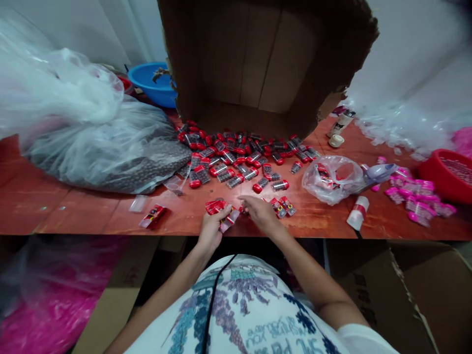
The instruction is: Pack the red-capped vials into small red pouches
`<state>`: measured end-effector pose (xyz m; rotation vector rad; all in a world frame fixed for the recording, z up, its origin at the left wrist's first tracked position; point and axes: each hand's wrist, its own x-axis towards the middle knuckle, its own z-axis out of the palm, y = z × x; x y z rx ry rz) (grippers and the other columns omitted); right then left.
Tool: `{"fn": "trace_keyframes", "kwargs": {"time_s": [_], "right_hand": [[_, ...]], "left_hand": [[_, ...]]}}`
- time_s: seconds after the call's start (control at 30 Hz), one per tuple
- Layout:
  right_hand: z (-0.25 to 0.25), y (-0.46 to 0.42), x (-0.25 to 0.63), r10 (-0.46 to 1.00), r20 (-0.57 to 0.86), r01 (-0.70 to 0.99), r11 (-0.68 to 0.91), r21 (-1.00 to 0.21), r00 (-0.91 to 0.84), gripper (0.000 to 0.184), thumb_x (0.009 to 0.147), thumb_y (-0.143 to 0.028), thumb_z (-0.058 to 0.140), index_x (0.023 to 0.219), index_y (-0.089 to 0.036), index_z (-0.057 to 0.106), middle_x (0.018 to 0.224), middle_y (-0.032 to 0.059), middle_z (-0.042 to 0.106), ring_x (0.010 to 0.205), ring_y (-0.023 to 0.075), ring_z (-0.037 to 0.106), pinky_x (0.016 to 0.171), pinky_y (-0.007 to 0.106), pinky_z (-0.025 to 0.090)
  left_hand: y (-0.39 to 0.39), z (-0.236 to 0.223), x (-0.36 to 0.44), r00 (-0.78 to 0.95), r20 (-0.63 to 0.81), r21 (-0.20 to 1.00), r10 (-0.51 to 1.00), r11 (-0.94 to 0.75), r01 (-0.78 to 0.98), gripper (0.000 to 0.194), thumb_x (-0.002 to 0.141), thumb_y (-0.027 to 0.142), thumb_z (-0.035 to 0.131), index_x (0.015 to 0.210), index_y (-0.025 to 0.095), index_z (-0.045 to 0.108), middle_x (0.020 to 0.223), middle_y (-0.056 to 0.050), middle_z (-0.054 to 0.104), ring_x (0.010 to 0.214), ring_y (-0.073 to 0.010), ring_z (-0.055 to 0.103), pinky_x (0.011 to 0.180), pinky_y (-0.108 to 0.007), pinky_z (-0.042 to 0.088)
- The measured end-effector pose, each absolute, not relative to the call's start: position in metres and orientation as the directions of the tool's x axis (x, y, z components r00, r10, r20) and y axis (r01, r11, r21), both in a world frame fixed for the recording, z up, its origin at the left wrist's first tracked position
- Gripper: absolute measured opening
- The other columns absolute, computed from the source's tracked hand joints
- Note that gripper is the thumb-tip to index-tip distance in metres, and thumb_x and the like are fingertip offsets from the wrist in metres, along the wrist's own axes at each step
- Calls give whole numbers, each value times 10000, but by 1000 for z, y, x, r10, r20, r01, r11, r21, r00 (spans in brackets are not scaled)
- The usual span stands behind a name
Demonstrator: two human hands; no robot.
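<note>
My left hand [212, 227] is closed round a small fan of red printed cards [216, 206], with its thumb on top. A clear-and-red piece [229, 220] sticks out on its right side. My right hand [261, 212] is just to the right, fingers stretched toward the left hand; a bit of red shows beneath them. Two red-and-grey printed cards [282, 207] lie beyond its knuckles. A stack of red cards [155, 216] rests to the left. Behind the hands spread many small clear tubes with red caps and dark contents [236, 181].
A big cardboard box [273, 64] lies open toward me behind the tubes. At left is a plastic sack of dark beads [121, 152], with a blue basin [151, 78] behind. Rightward are a clear bag [332, 189], pink-capped containers [416, 194] and a red basket [442, 172].
</note>
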<state>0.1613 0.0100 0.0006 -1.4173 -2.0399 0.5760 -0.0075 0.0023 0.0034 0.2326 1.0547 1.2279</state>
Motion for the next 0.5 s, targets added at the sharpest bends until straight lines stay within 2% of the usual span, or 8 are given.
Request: {"fn": "trace_keyframes", "kwargs": {"time_s": [0.17,0.27,0.37,0.43,0.5], "right_hand": [[-3,58,208,954,234,910,257,-325,-187,380,842,-69,449,1165,-179,617,1242,127,584,1116,280,491,970,424,368],[-6,74,217,946,178,907,313,-281,-271,326,854,-72,437,1073,-174,655,1201,117,619,1155,282,453,999,443,333],[-2,70,206,944,187,872,325,-366,-273,308,851,-85,449,1065,-175,652,1128,116,654,1136,277,481,974,426,346],[4,54,189,961,191,800,272,-534,-199,312,854,-143,489,1140,-188,605,1082,102,665,1023,254,555,891,388,406],[10,32,170,978,147,635,207,-744,-147,361,858,-255,537,1216,-206,531,988,63,677,853,209,604,770,328,454]], "left_hand": [[12,7,-16,-53,-646,528,762,395,-752,97,688,29,716,718,101,659,686,-34,691,576,-123,653,585,-227,562],[15,11,-22,15,-706,418,708,433,-799,88,742,41,680,720,118,645,693,-28,691,561,-116,648,570,-230,567],[16,15,-27,55,-727,350,684,439,-827,87,764,73,675,717,128,627,685,-21,682,545,-108,639,552,-222,559],[15,17,-30,65,-733,322,678,430,-843,101,790,93,655,705,130,615,674,-18,674,536,-101,633,557,-215,553],[16,18,-32,72,-734,303,675,421,-855,130,818,111,627,692,132,605,668,-19,670,536,-99,631,575,-223,555]]}}
